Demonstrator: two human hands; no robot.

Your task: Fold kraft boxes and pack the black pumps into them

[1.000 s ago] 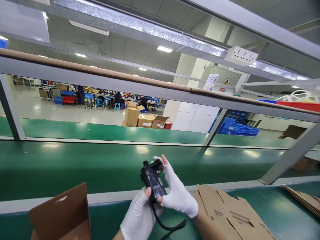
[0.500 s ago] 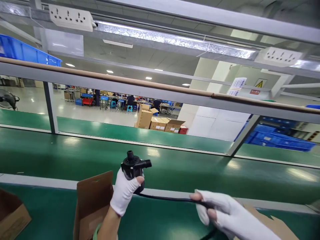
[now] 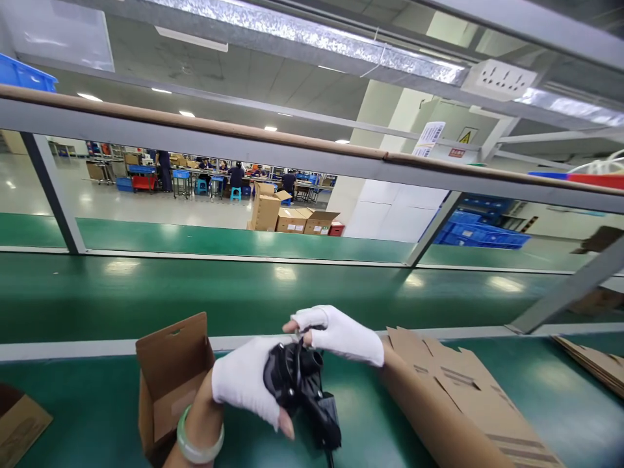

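Both my hands wear white fingerless gloves and meet low in the middle of the view. My left hand [image 3: 246, 383] cups a small black pump [image 3: 301, 390] with short round ports, and its cable hangs off the bottom edge. My right hand [image 3: 338, 335] reaches over the top of the pump, with its thumb and forefinger pinched on the cable close to the body. An open brown carton [image 3: 168, 377] stands just left of my left wrist, its flap raised.
A stack of flat cardboard blanks [image 3: 453, 390] lies to the right on the green bench [image 3: 88, 403]. Beyond it runs a green conveyor belt [image 3: 146, 299] under a grey rail [image 3: 244, 153]. Another carton [image 3: 19, 422] sits at far left. People work at distant tables.
My right hand has come back from the stretched cable to the top of the pump. The pump has dropped lower and tilted in my left hand, closer to the open carton.
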